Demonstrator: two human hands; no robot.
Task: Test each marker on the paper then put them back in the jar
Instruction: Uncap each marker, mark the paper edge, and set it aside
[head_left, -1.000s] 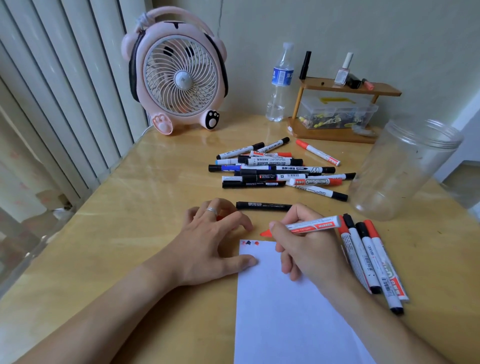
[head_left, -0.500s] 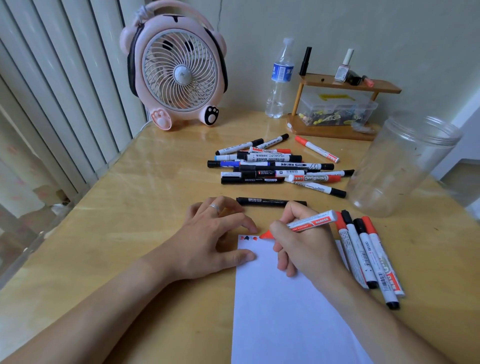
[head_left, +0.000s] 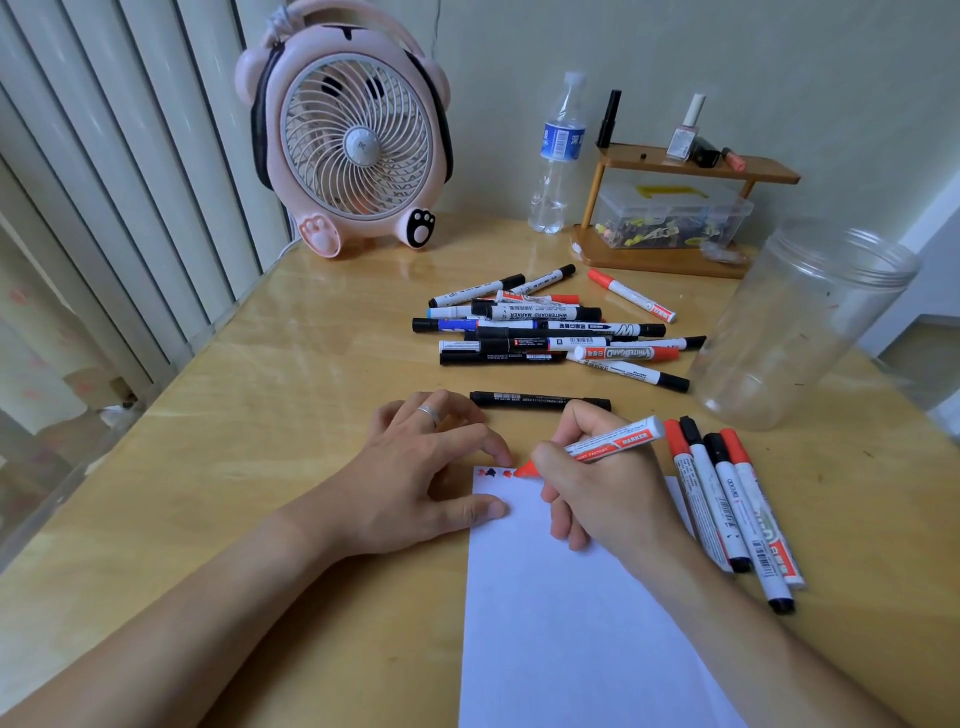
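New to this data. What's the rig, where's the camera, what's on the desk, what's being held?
There is no robot here: a person works with two bare hands, and one wide-angle camera on their head looks forward and down, so the picture is their own view.

The right hand grips a red marker with its tip at the top edge of the white paper, next to a few small red and black test marks. The left hand rests on the table with its thumb on the paper's left edge.

A loose pile of markers lies further back, and one black marker lies apart, just beyond the hands. Four markers lie side by side to the right of the paper. The clear jar stands at the right with no markers in it.
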